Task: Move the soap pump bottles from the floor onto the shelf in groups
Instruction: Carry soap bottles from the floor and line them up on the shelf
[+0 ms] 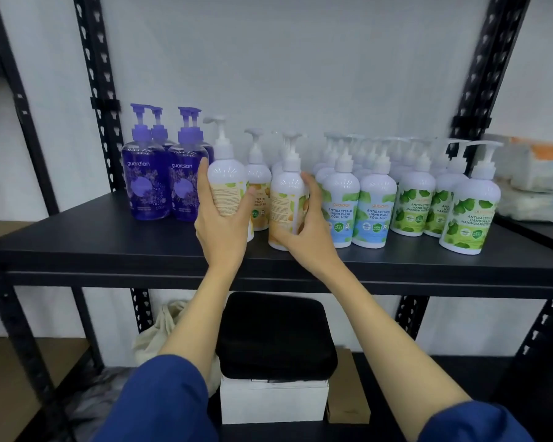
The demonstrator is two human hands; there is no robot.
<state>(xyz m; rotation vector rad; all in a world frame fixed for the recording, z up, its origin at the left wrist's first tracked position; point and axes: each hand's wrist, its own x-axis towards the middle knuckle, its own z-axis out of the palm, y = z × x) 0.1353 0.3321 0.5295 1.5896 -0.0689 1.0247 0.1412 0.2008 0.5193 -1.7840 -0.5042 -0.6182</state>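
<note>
I am gripping one orange-label bottle (229,186) in my left hand (219,231) and another (288,205) in my right hand (304,231), fingers curled round each, at the shelf (109,247) front edge. Farther back on the shelf, purple bottles (166,180) are standing left of them, mint bottles (358,202) and green bottles (444,202) right.
</note>
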